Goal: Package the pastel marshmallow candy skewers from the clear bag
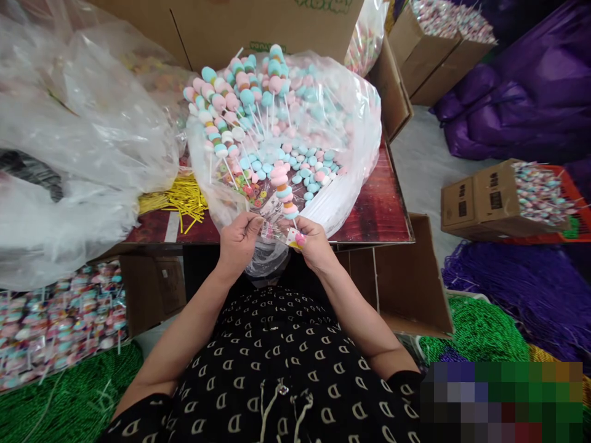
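My left hand (239,242) is closed, its thumb and finger pinching a small clear plastic bag (269,230) with printing on it. In my closed right hand (314,245) is the lower end of a candy-like skewer (282,189), with pink, blue, white and orange pieces stacked on a white stick. A small card (296,238) with a pink figure shows at the right fingers. Both hands are at the table's front edge, close together. Right behind them lies a large open plastic bag (364,160) with loose pastel pieces (318,166) and several finished skewers (244,86).
Yellow twist ties (187,197) lie on the red table (388,209), left of the big bag. A cardboard box (258,27) stands behind. Below are an open box (406,277) at right and wrapped skewers (64,320) at left. Green strands (484,329) lie lower right.
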The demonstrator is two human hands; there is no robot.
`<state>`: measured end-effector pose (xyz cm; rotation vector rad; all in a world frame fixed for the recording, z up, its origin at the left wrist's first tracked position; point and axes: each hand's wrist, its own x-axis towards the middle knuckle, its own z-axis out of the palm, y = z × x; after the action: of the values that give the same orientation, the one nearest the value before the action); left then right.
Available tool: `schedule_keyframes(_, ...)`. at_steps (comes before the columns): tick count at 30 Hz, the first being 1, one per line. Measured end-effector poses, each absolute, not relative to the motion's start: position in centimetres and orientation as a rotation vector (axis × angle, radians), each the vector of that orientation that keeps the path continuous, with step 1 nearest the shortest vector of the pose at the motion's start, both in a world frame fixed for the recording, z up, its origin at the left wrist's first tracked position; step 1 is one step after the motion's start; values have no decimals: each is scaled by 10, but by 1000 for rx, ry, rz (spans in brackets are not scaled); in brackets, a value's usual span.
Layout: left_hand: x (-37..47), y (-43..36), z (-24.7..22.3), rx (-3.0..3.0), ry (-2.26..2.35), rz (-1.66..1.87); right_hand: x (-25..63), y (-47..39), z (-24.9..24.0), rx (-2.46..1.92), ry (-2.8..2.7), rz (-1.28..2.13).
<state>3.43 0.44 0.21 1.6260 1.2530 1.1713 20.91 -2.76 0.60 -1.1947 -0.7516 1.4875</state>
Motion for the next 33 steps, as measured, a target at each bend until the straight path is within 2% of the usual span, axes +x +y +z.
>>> schedule_keyframes(5, 31, 10, -9, 1317, 1191, 1100, 211, -26, 7, -1258, -708, 1554)
schedule_keyframes(9, 34, 14, -4, 975, 1108, 1171, 213, -27, 7, -1238, -733, 1543)
schedule_keyframes(15, 34, 22, 10, 628, 1022, 1251, 243, -47, 19, -1258, -892, 1391)
schedule_keyframes(24, 35, 27, 15, 457, 950, 1153, 283, -79, 37, -1349, -1446, 1231)
schedule_keyframes(33, 36, 26, 15, 510, 926, 1143, 285, -77, 40, -1461, -1629, 1150)
